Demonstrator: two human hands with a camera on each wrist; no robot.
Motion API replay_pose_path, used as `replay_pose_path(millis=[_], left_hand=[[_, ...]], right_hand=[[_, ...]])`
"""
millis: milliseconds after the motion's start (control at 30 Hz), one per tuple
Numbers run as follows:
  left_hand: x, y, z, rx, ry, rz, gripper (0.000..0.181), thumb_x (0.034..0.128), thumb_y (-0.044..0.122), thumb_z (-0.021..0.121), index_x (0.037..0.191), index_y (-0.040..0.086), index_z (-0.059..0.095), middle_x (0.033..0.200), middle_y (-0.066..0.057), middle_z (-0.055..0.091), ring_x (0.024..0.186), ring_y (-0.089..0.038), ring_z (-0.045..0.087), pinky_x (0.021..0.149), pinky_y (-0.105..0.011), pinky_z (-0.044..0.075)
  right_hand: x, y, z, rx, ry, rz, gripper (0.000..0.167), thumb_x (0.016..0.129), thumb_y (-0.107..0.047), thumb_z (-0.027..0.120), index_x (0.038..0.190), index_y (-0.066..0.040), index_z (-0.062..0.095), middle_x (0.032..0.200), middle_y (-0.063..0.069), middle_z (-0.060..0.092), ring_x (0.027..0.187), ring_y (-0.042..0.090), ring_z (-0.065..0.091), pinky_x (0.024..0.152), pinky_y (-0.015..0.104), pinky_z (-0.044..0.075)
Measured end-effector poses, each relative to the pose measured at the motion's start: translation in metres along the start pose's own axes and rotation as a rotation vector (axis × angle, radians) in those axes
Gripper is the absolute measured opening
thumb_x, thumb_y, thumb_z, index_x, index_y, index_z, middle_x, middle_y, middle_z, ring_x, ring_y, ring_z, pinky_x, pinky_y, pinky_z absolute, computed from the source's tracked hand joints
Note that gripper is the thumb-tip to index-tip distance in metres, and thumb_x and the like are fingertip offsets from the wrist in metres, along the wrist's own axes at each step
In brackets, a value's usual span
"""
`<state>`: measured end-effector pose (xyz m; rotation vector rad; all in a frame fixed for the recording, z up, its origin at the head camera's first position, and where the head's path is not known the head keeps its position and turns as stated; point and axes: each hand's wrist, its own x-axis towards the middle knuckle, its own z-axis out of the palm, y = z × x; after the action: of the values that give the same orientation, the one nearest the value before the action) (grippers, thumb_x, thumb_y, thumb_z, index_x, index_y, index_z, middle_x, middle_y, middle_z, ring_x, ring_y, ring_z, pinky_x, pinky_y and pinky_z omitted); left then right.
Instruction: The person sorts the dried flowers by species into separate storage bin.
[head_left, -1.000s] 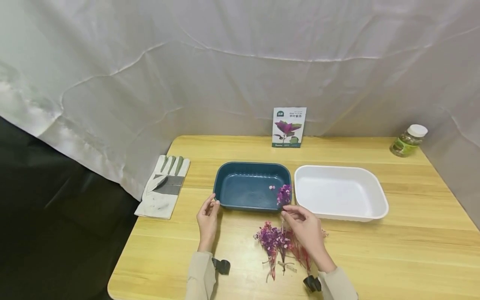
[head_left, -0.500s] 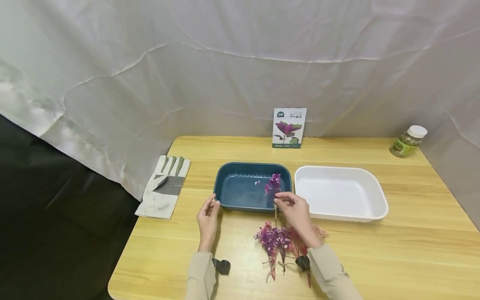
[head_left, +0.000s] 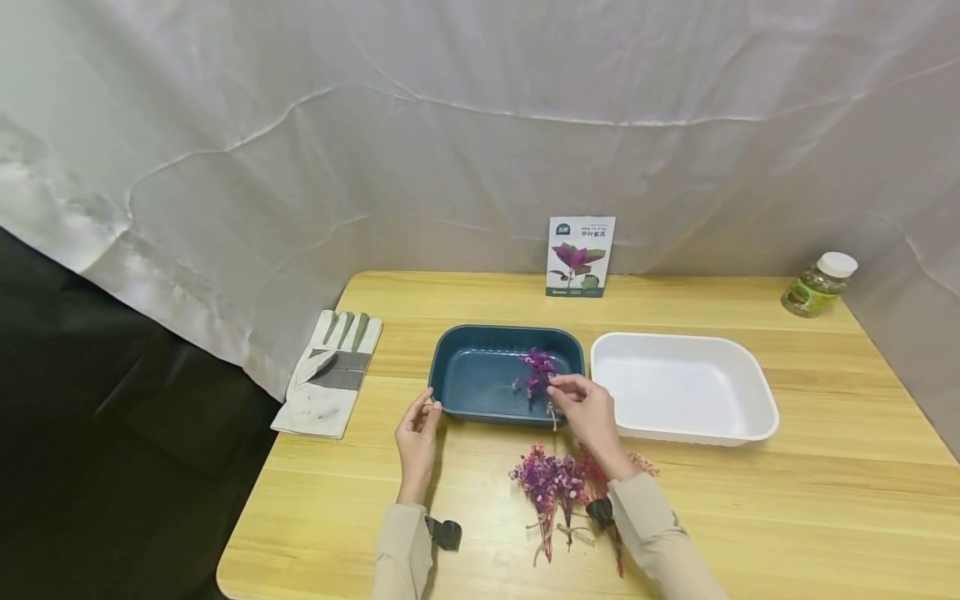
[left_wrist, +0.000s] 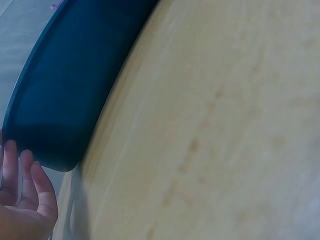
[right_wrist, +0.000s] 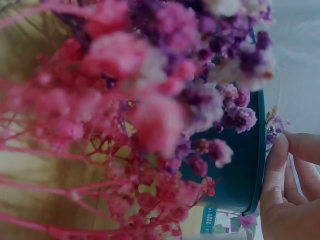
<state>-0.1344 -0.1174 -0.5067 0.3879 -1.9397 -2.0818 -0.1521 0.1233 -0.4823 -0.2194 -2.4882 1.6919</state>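
Shifted toward the left edge of the surface [head_left: 315, 517], over the blue tray [head_left: 480, 379], the purple flowers [head_left: 537, 363], probably light, brittle, best stem-held, sit pinched by my right hand [head_left: 589, 410], my left hand [head_left: 416, 443] touching its corner, fingers relaxed.

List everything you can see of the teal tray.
The teal tray is an open-topped rectangle with rounded corners, low walls and a thin rim. It looks like plastic, with a slight sheen inside. It sits upright on the wooden table, one long side toward the person, to the left of the white tray. The left hand touches its near-left corner; the right hand holds a purple flower sprig over its near-right part. Sprig contact is unclear.
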Motion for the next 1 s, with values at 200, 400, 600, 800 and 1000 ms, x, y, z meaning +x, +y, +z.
replay_pose_path(millis=[200, 400, 600, 800, 1000], left_hand=[[0.005, -0.011, -0.001, -0.002, -0.006, -0.012, 0.034, 0.0926, 0.001, 0.062, 0.125, -0.010, 0.059, 0.082, 0.010, 0.058, 0.074, 0.002, 0.056, 0.072, -0.010, 0.048], [0.012, -0.027, -0.003, -0.002, -0.004, -0.001, 0.035, 0.0926, 0.004, 0.064, 0.126, -0.006, 0.061, 0.081, 0.011, 0.058, 0.073, 0.002, 0.056, 0.071, -0.010, 0.047], [0.003, -0.006, -0.002, 0.011, -0.018, 0.008, 0.034, 0.0923, 0.000, 0.062, 0.124, -0.010, 0.060, 0.082, 0.008, 0.058, 0.074, 0.000, 0.057, 0.072, -0.011, 0.048], [0.001, -0.002, -0.001, 0.010, -0.019, -0.002, 0.034, 0.0926, 0.000, 0.062, 0.125, -0.011, 0.059, 0.082, 0.008, 0.058, 0.074, 0.000, 0.056, 0.072, -0.012, 0.049], [0.000, 0.000, -0.001, 0.012, -0.016, -0.008, 0.035, 0.0929, 0.000, 0.061, 0.125, -0.012, 0.058, 0.082, 0.008, 0.058, 0.074, 0.000, 0.055, 0.071, -0.011, 0.048]], right_hand=[[0.001, 0.000, 0.001, -0.021, 0.004, 0.003, 0.014, 0.087, -0.009, 0.071, 0.099, -0.002, 0.073, 0.089, 0.018, 0.073, 0.072, 0.016, 0.066, 0.062, 0.016, 0.050], [0.000, 0.000, 0.000, 0.003, -0.015, 0.019, 0.015, 0.088, -0.007, 0.071, 0.101, -0.001, 0.072, 0.091, 0.020, 0.073, 0.071, 0.013, 0.065, 0.060, 0.017, 0.050], [-0.004, 0.000, -0.002, 0.008, -0.016, 0.013, 0.016, 0.088, -0.007, 0.071, 0.102, 0.000, 0.072, 0.093, 0.019, 0.073, 0.071, 0.014, 0.066, 0.062, 0.016, 0.050], [-0.014, 0.000, -0.008, 0.003, -0.021, 0.006, 0.018, 0.088, -0.008, 0.071, 0.103, 0.001, 0.072, 0.097, 0.019, 0.073, 0.074, 0.013, 0.066, 0.065, 0.016, 0.050], [-0.026, -0.001, -0.012, 0.034, -0.050, 0.041, 0.021, 0.089, -0.008, 0.069, 0.106, 0.003, 0.070, 0.099, 0.019, 0.073, 0.077, 0.009, 0.065, 0.069, 0.015, 0.051]])
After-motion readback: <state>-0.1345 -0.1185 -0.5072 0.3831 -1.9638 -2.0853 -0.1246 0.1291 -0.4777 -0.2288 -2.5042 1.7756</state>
